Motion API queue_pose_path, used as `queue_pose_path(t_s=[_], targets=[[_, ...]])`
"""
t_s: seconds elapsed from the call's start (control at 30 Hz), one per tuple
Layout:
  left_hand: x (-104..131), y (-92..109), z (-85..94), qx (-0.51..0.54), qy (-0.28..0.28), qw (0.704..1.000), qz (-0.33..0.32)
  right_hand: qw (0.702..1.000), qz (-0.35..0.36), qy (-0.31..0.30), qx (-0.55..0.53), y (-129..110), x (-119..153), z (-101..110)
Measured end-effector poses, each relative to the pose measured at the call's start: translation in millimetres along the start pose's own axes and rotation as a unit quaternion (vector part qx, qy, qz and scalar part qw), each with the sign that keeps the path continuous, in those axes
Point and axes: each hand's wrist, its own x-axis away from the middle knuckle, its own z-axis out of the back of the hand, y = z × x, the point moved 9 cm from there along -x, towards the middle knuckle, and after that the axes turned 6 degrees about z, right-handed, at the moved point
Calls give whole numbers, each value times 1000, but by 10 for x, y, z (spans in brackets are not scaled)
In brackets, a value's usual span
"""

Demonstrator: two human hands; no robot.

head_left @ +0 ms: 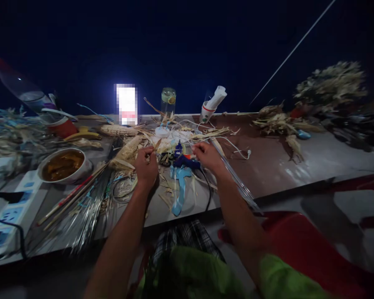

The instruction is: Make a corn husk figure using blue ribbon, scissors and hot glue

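My left hand point(146, 167) is closed in a pinch on a small brown piece of dry corn husk point(157, 144) that points upward. To its right, my right hand point(208, 157) has thumb and forefinger pressed together; what they hold, if anything, is too small to make out. Between the hands lies a dark blue tool point(187, 162) with an orange part and a black cord, looking like a hot glue gun. A light blue curved piece point(181, 191) lies below it. Husk scraps and white material point(177, 137) are heaped just beyond my fingers.
Left: a bowl of brown liquid point(65, 166), a power strip point(15, 211), thin sticks point(75, 195) and clear plastic film. Behind: a lit phone point(126, 104), glass jar point(168, 101), white cup point(207, 111) and white cable point(237, 147). Right: husk bundles point(272, 120) and a red chair point(299, 241).
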Motion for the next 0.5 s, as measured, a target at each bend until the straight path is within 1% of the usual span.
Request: queue_pose_path(t_s=[0.07,0.13,0.23,0.3,0.37,0.4,0.5], targets=[[4,5,1,1,3,1000,-8,995,-1,-3,96,62,101,18],[8,7,0,-9,6,1000,-20,981,17,-26,189,39,164,-65],[12,19,15,-45,19,998,-44,942,44,-102,317,-52,203,-299],[13,32,29,-67,29,996,-57,911,37,-142,386,-74,210,-403],[17,51,38,-77,36,994,-70,889,21,-163,427,-64,209,-446],[19,61,39,-81,37,993,-74,884,15,-170,436,-51,206,-457],[23,72,39,-87,40,992,-79,884,16,-185,429,-7,190,-477]])
